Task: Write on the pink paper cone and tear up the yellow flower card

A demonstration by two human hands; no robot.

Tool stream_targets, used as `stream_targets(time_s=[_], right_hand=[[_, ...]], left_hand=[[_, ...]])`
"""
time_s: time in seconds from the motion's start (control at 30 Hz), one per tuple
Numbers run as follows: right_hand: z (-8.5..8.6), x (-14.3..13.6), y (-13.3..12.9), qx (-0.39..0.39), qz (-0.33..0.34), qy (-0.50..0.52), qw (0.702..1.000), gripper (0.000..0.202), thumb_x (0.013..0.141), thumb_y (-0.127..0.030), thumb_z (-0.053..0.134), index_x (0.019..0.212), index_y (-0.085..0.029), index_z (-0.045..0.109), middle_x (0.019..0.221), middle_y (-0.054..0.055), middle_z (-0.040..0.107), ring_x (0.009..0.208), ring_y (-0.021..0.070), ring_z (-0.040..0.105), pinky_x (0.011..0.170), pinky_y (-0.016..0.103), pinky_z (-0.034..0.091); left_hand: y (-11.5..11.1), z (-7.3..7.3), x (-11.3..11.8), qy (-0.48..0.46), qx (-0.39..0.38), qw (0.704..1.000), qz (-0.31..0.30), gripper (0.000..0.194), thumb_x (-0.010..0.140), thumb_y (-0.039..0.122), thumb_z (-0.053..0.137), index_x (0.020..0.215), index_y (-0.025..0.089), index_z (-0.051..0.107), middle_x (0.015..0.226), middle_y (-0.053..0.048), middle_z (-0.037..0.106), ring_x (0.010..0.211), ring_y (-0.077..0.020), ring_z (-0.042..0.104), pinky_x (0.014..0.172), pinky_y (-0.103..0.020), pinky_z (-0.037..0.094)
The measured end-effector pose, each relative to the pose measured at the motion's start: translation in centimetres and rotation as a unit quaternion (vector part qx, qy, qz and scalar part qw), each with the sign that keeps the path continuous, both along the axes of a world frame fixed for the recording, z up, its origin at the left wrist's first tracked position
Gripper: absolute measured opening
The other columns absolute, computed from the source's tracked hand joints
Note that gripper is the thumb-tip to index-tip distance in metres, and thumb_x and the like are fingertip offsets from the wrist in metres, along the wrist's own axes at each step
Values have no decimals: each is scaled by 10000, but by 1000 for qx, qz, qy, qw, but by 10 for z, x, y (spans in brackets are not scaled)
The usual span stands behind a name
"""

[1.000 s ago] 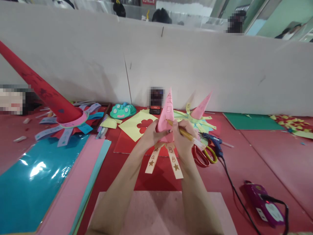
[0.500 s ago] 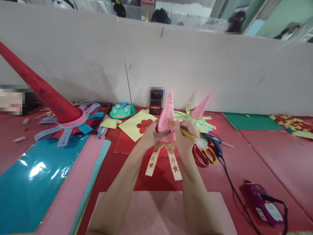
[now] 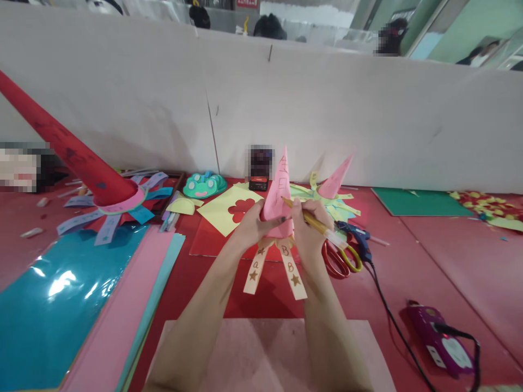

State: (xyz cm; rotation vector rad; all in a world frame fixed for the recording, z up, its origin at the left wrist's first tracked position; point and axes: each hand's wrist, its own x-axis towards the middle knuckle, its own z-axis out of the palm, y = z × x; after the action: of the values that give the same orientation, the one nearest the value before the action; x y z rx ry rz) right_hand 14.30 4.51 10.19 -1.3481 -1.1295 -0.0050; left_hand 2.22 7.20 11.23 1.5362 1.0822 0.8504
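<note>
My left hand point(image 3: 252, 224) is closed around the lower left side of a pink paper cone point(image 3: 278, 191), which stands point up and bears dark written characters. Two cream paper strips point(image 3: 292, 272) with letters and gold stars hang from its base. Between the fingers of my right hand point(image 3: 312, 220) is a gold marker point(image 3: 314, 224), its tip at the cone's face. Red- and yellow-handled scissors point(image 3: 337, 261) lie just right of that hand, beside a blue glue gun point(image 3: 359, 239). Behind my left hand a red paper flower point(image 3: 242, 210) rests on yellow paper point(image 3: 218, 209).
A long red cone point(image 3: 69, 147) with paper strips leans at left, above blue film point(image 3: 61, 305) and pink sheets point(image 3: 122, 305). Another pink cone point(image 3: 337, 177) is behind my right hand. A purple power strip point(image 3: 439, 340) with a cable lies at right. A white partition point(image 3: 327, 109) stands behind.
The hanging strips have swung slightly to the right. Both hands keep nearly the same place, with the marker tip still at the cone.
</note>
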Motion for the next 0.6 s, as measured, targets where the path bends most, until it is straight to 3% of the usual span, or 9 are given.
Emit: stream_targets(time_s=[0.3, 0.47, 0.6], right_hand=[[1, 0, 0, 16, 19, -9, 1000, 275, 776, -369, 587, 591, -197, 479, 501, -43, 523, 471, 92, 483, 507, 243, 410], [-5, 1, 3, 46, 72, -9, 996, 216, 787, -307, 585, 629, -201, 483, 537, -50, 534, 489, 84, 482, 499, 231, 394], [-4, 0, 4, 55, 60, -17, 997, 228, 785, -281, 591, 609, -199, 471, 527, -63, 500, 457, 68, 427, 467, 223, 357]], left_hand=[[2, -6, -1, -14, 4, 1000, -10, 392, 693, 407, 672, 958, 157, 530, 924, -53, 588, 837, -198, 576, 652, -284, 454], [1, -8, -1, -11, 12, 1000, -3, 378, 705, 396, 661, 966, 155, 534, 918, -46, 586, 838, -191, 572, 652, -273, 449], [1, -8, -1, -16, 3, 1000, -3, 380, 706, 390, 661, 978, 156, 534, 938, -52, 593, 845, -193, 577, 669, -277, 456]])
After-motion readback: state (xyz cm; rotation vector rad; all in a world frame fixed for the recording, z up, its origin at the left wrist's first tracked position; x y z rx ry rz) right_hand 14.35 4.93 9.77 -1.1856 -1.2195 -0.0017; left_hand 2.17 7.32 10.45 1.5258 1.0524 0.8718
